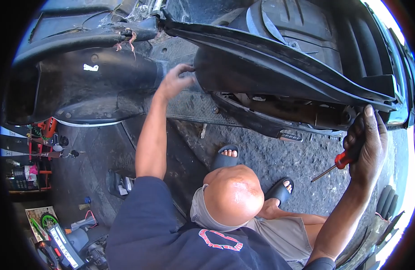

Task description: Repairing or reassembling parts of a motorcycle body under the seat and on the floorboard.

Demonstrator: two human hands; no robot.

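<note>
Nearest, at the lower left, tools (pixel 65 245) lie on the ground. The person squats on the asphalt (pixel 279 162) in black sandals (pixel 225 157), one bare knee (pixel 232 195) bent up in the middle. At the right, the right hand (pixel 367 144) is closed round a screwdriver (pixel 340 162) with a red and black handle, its shaft pointing down to the left; the fingertips rest against the lower edge of the scooter's black panel (pixel 279 63). Farther off and left of centre, the left hand (pixel 175 81) reaches up, fingers curled and pinching the panel's left edge. Behind it lies the ribbed footboard (pixel 189 105), and at far left the black fender (pixel 90 85).
</note>
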